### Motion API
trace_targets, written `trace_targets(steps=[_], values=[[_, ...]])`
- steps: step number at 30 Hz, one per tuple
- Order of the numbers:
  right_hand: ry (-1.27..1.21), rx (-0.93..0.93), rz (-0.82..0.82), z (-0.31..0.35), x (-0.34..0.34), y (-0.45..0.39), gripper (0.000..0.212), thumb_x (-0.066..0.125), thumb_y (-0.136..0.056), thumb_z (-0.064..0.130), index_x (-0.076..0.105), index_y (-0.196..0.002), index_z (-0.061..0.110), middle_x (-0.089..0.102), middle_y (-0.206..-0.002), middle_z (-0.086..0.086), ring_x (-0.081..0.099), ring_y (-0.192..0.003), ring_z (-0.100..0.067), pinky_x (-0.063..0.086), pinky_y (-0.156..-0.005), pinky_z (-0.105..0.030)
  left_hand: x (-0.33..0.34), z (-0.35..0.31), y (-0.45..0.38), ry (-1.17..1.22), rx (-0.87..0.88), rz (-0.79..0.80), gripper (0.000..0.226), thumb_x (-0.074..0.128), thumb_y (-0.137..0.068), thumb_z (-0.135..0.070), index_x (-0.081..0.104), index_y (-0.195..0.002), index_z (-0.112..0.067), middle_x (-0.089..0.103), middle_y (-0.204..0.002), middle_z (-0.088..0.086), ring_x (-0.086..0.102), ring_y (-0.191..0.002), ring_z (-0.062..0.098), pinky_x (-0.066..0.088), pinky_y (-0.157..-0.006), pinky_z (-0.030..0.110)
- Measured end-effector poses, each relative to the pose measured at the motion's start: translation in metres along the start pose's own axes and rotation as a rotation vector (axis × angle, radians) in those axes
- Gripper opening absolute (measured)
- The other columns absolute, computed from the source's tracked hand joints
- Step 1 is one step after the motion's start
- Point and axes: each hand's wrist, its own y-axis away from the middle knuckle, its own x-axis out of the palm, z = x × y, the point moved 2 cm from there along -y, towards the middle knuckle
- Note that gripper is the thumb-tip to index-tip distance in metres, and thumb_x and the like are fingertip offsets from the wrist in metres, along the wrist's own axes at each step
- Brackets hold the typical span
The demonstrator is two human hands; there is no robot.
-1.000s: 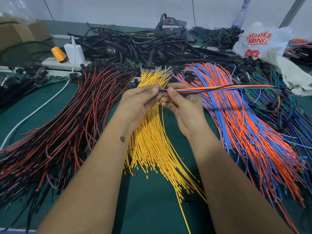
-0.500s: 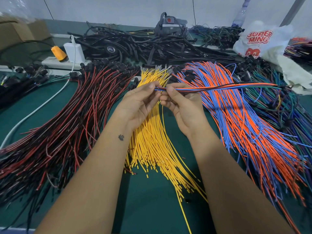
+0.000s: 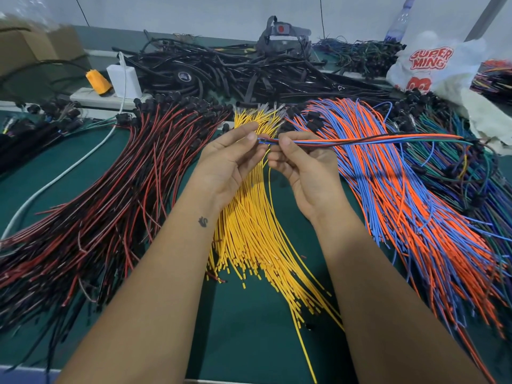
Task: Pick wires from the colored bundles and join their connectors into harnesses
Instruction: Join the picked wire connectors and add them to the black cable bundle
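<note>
Both hands raised above the desk (image 3: 249, 336), over the yellow wires (image 3: 250, 234). Left hand (image 3: 231, 159): thumb and forefinger pinch the near end of a thin bunch of wires (image 3: 360, 140) (orange, blue, black, green strands). Right hand (image 3: 303, 164): fingers (image 3: 285, 144) curled, pinching the same bunch just right of the left fingertips; the two grips almost touch. The bunch runs out level to the right of the fingers, above the orange and blue wires (image 3: 410, 217), its far end dropping into the dark green and blue tangle (image 3: 465, 173) by the desk's right edge. Connector at the pinched end too small to make out.

Left of the fingers: red and black wires (image 3: 110, 206) fanned wide, reaching the left edge. Beyond the fingers: black cable heap (image 3: 235, 73), white charger (image 3: 123, 81), plastic bag (image 3: 435, 67) at far right. Open desk surface shows only below the wrists, between the forearms, and in a strip at far left crossed by a white cable (image 3: 55, 181).
</note>
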Motion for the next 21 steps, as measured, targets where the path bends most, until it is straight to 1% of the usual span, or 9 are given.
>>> trace_targets(steps=[8, 17, 21], values=[[-0.007, -0.002, 0.005, -0.0010, -0.0015, -0.0010, 0.012, 0.056, -0.093, -0.002, 0.063, -0.086, 0.005, 0.070, -0.068, -0.006, 0.067, -0.062, -0.013, 0.054, -0.060, -0.022, 0.0004, 0.0019, -0.0015, -0.042, 0.073, -0.028, 0.014, 0.054, -0.092, 0.001, 0.065, -0.101, -0.004, 0.074, -0.082, 0.007, 0.069, -0.071, 0.011, 0.055, -0.064, 0.016], [-0.027, 0.010, 0.059, 0.0009, -0.0030, -0.0016, 0.015, 0.055, -0.094, -0.001, 0.064, -0.086, 0.008, 0.071, -0.072, -0.007, 0.067, -0.064, -0.013, 0.055, -0.061, -0.022, 0.0027, 0.0006, -0.0013, -0.023, 0.082, -0.006, 0.016, 0.050, -0.094, 0.002, 0.061, -0.104, -0.003, 0.074, -0.078, 0.005, 0.069, -0.068, 0.010, 0.054, -0.064, 0.015], [-0.029, 0.010, 0.095, 0.0026, -0.0039, -0.0014, 0.014, 0.055, -0.093, -0.001, 0.064, -0.087, 0.008, 0.071, -0.073, -0.008, 0.067, -0.064, -0.013, 0.055, -0.061, -0.022, 0.0025, -0.0001, -0.0006, -0.007, 0.071, 0.007, 0.015, 0.051, -0.094, 0.001, 0.061, -0.104, -0.004, 0.074, -0.078, 0.004, 0.068, -0.066, 0.008, 0.054, -0.062, 0.014]])
